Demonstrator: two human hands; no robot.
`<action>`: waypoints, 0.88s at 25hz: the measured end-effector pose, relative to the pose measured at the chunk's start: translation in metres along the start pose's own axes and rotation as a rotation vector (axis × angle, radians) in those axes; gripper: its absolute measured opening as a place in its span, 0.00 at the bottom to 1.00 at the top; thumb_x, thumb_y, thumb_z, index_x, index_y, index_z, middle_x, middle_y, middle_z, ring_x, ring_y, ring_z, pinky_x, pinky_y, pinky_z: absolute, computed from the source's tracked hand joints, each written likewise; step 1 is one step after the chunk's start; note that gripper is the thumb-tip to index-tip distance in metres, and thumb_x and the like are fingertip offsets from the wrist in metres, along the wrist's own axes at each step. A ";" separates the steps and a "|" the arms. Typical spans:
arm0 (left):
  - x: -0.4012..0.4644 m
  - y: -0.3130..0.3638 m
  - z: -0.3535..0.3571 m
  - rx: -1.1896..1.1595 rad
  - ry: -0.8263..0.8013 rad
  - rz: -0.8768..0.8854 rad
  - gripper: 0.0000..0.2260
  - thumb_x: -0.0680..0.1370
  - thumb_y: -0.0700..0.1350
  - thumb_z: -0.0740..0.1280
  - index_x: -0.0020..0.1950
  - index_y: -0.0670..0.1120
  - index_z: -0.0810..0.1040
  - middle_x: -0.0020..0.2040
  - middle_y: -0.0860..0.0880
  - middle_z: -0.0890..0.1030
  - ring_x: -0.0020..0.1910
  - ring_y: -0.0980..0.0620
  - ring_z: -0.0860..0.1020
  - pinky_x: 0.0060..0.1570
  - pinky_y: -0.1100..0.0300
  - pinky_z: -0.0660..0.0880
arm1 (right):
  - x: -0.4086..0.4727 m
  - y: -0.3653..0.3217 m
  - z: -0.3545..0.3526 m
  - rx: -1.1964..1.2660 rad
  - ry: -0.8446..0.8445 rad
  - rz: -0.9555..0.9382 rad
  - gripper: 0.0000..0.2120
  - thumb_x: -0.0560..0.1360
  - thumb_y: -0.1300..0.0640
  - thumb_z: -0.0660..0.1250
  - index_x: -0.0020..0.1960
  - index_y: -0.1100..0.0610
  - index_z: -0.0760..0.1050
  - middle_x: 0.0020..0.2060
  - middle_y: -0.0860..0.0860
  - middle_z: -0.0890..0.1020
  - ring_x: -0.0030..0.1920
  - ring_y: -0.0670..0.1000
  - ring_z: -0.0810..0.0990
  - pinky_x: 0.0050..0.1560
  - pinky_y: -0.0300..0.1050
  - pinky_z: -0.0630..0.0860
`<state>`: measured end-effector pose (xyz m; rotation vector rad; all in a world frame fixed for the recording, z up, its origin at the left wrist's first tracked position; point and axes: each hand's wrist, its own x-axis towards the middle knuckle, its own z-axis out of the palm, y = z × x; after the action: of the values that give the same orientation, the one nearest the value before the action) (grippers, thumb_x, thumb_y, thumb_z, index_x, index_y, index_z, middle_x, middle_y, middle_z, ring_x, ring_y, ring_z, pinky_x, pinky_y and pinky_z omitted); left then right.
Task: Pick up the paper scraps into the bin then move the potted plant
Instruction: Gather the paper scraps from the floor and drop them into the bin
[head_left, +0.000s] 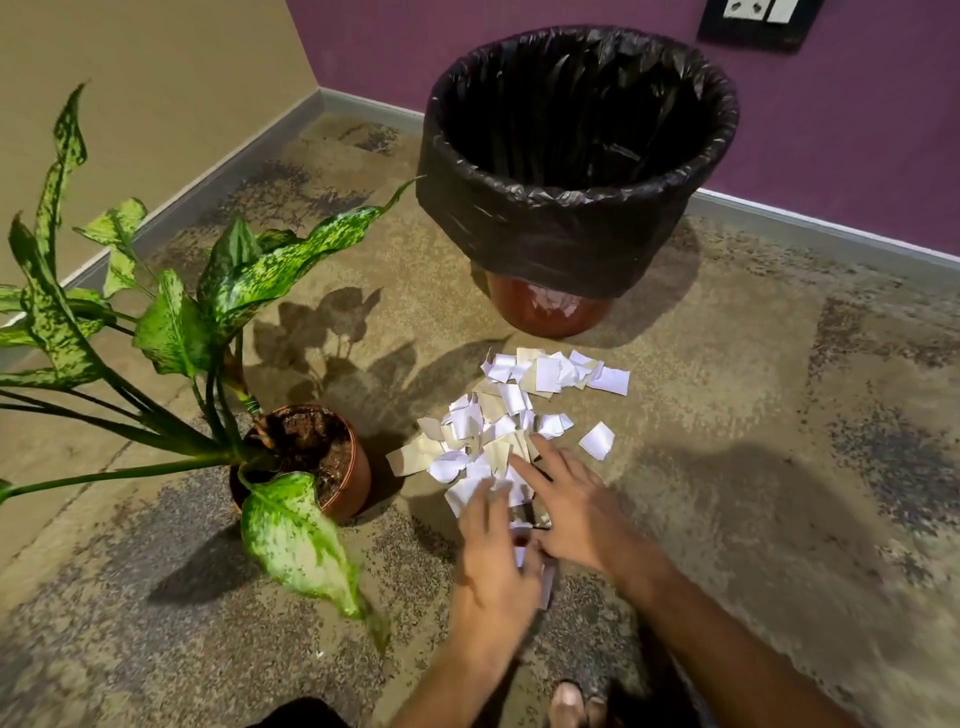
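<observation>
On the speckled floor, dozens of torn white and beige paper scraps (511, 415) are pressed by two flat, open-fingered hands — left hand (496, 551), right hand (569, 501); one black-lined round bin (571, 228) and one brown potted plant (332, 467) stand nearby.

No readable text, as far as visible.

Under the left hand (493, 551) and right hand (566, 499) lie paper scraps (498, 415), white mixed with pale beige. Beyond the fingertips stands a reddish-brown bin (550, 312) wrapped in a glossy black liner (519, 228). Left of the left hand, the potted plant (306, 457) has a brown pot, dark soil and green leaves speckled cream. The floor (779, 415) is mottled tan and grey; the far wall (857, 130) is purple.
</observation>
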<state>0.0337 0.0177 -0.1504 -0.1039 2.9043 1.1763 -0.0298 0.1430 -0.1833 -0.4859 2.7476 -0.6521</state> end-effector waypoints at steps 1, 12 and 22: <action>0.012 -0.009 -0.003 0.048 0.006 -0.037 0.34 0.71 0.39 0.72 0.74 0.43 0.61 0.74 0.44 0.59 0.70 0.48 0.60 0.68 0.57 0.68 | 0.001 -0.002 0.001 -0.011 -0.034 -0.021 0.39 0.69 0.43 0.69 0.75 0.46 0.55 0.74 0.50 0.58 0.73 0.56 0.59 0.70 0.55 0.64; 0.106 -0.055 -0.021 0.600 -0.450 -0.368 0.51 0.67 0.56 0.75 0.76 0.58 0.41 0.77 0.39 0.46 0.72 0.32 0.54 0.67 0.40 0.63 | 0.029 -0.001 -0.009 -0.213 -0.092 0.060 0.53 0.65 0.37 0.73 0.75 0.38 0.39 0.76 0.52 0.48 0.68 0.58 0.67 0.56 0.49 0.76; 0.091 -0.053 -0.021 0.387 -0.220 -0.126 0.14 0.74 0.36 0.64 0.56 0.48 0.80 0.52 0.47 0.76 0.49 0.44 0.79 0.47 0.57 0.74 | 0.031 -0.026 -0.001 -0.160 -0.009 -0.058 0.30 0.70 0.52 0.73 0.69 0.49 0.65 0.66 0.51 0.70 0.58 0.56 0.77 0.50 0.47 0.77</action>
<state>-0.0529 -0.0399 -0.1753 -0.1406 2.8157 0.5531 -0.0513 0.1095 -0.1760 -0.6047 2.7991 -0.4429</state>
